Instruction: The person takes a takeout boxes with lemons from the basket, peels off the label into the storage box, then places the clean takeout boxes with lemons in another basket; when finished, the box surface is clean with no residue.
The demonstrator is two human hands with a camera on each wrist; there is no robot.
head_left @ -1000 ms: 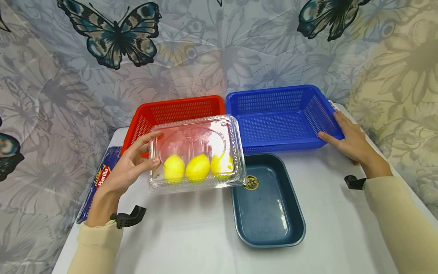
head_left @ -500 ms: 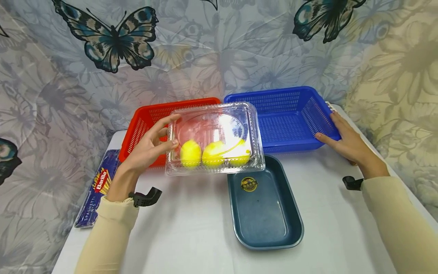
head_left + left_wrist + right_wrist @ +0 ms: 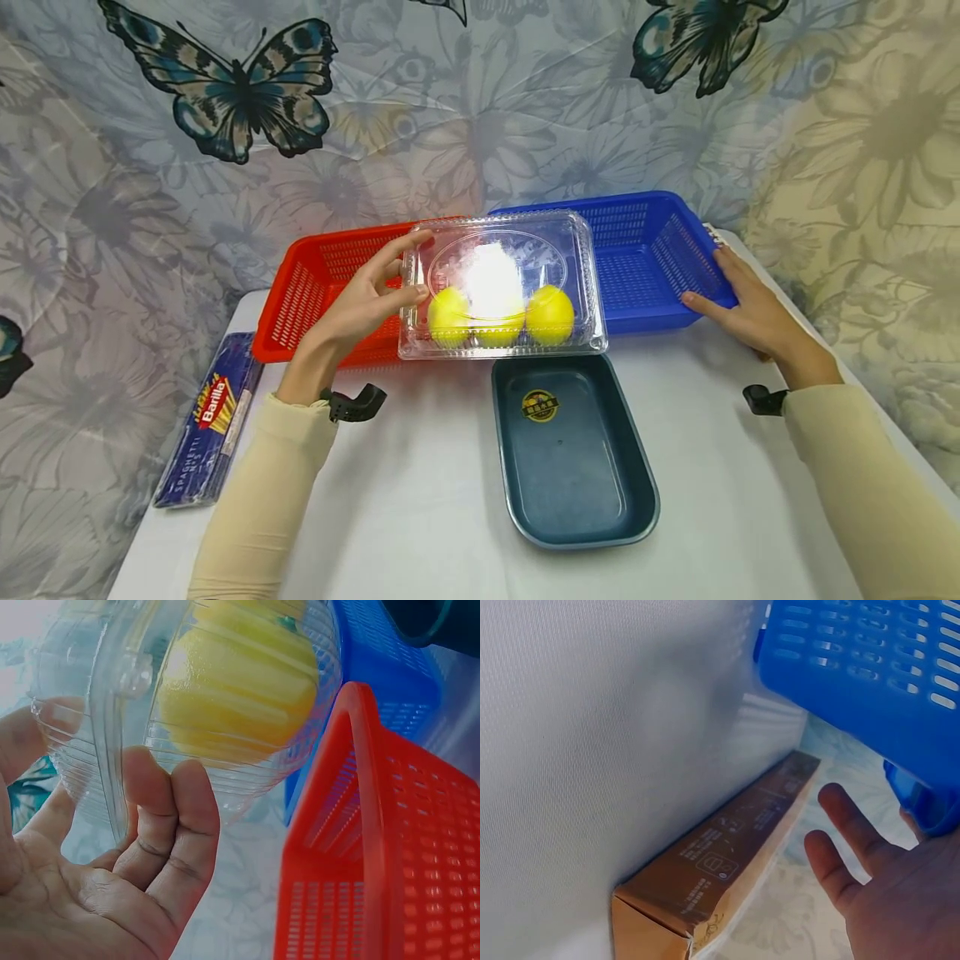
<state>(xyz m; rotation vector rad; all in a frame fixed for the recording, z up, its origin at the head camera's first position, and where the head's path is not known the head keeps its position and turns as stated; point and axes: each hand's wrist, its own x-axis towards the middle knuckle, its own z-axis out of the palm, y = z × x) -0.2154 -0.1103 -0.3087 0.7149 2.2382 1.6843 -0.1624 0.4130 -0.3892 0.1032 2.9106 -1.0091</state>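
Observation:
My left hand (image 3: 348, 304) grips the left edge of a clear plastic clamshell container (image 3: 581, 250), thumb and fingers round its rim. Three yellow lemons (image 3: 550, 317) lie along its near side, one largely behind glare. The container is raised, overlapping the red basket (image 3: 292, 304) and blue basket (image 3: 637, 271) in the head view. In the left wrist view, curled fingers (image 3: 196, 817) press its ribbed side. My right hand (image 3: 761, 312) holds the blue basket's right rim, thumb on the near side. Two of its fingers (image 3: 855, 825) reach out loosely below the basket in the right wrist view.
A dark blue-grey tray (image 3: 566, 467) sits on the white table (image 3: 420, 500) in front of the container. At the left edge lies a blue Barilla spaghetti packet (image 3: 213, 421). A brown cardboard box (image 3: 727, 840) lies beyond the blue basket's right side, against a patterned backdrop (image 3: 465, 108).
My left hand has carried the container of lemons rightward and farther back, from over the red basket to partly over the blue one. The right hand keeps its hold on the blue basket.

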